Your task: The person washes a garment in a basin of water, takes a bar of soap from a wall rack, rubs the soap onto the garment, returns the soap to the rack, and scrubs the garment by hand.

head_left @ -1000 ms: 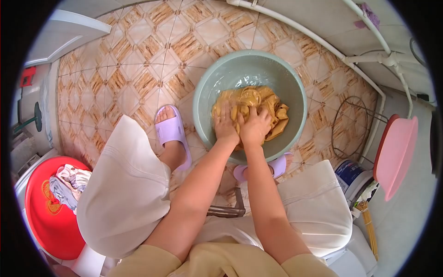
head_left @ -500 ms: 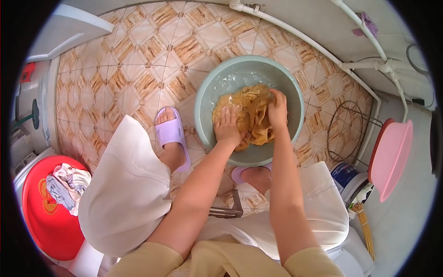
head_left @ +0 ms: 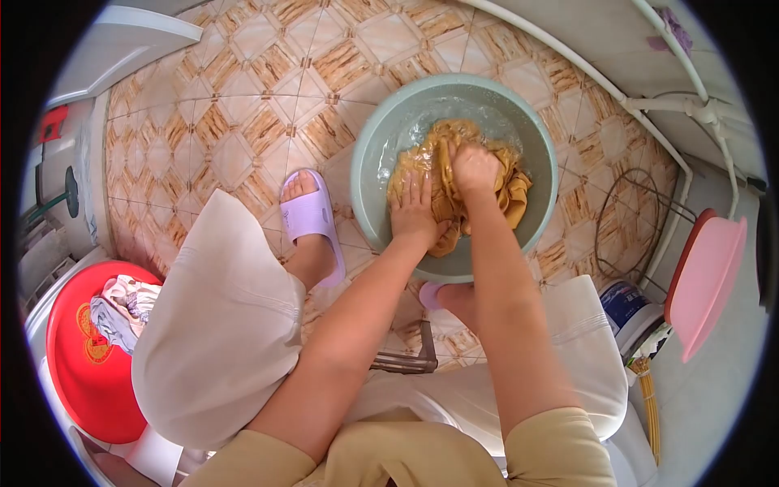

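Note:
A grey-green basin (head_left: 365, 195) stands on the tiled floor with water in it. Inside lies a bunched, wet mustard-coloured cloth (head_left: 513, 195). My left hand (head_left: 415, 213) rests flat on the cloth's left part, fingers spread. To its right, my right hand (head_left: 475, 169) is closed in a fist on the upper middle of the cloth, with folds gathered at its fingers. The underside of the cloth is hidden.
At the left, a red basin (head_left: 89, 390) holds some pale clothes (head_left: 126, 304). A pink basin (head_left: 707, 280) leans at the right by a wire frame and a white bucket (head_left: 629, 312). My feet in lilac slippers (head_left: 307, 215) are beside the grey-green basin.
My right hand has moved from the cloth's right edge to its upper middle and closed into a fist. My left hand stays on the left part. The view has shifted slightly.

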A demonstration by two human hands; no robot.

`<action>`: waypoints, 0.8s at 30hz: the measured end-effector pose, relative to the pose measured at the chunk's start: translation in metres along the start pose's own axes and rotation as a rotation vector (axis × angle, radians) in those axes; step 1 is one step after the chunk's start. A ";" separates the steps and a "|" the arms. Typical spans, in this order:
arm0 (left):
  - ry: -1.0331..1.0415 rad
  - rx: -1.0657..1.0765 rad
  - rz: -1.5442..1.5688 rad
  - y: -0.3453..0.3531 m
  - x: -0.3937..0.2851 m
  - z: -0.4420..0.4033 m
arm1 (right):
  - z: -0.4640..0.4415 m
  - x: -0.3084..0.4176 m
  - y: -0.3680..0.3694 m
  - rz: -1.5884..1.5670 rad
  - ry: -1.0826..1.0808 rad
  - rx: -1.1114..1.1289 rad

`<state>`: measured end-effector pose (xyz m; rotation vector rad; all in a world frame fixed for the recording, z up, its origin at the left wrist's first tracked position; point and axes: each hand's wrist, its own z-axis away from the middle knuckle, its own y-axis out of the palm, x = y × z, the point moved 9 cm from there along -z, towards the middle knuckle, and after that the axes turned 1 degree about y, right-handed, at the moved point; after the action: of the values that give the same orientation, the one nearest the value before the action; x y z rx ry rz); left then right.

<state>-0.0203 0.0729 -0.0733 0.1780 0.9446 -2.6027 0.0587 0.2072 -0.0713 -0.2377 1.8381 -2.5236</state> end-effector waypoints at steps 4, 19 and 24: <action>0.038 -0.095 0.071 -0.002 -0.001 -0.006 | -0.027 -0.046 0.009 -0.529 0.153 0.309; 0.056 -0.146 0.229 -0.013 -0.003 0.003 | 0.018 -0.014 -0.004 0.009 0.230 0.047; 0.078 -0.367 0.175 -0.002 0.003 -0.012 | -0.014 -0.067 0.018 -0.535 0.186 0.284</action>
<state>-0.0234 0.0812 -0.0824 0.2527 1.3480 -2.2335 0.1213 0.2213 -0.1002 -0.5734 1.6040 -3.2253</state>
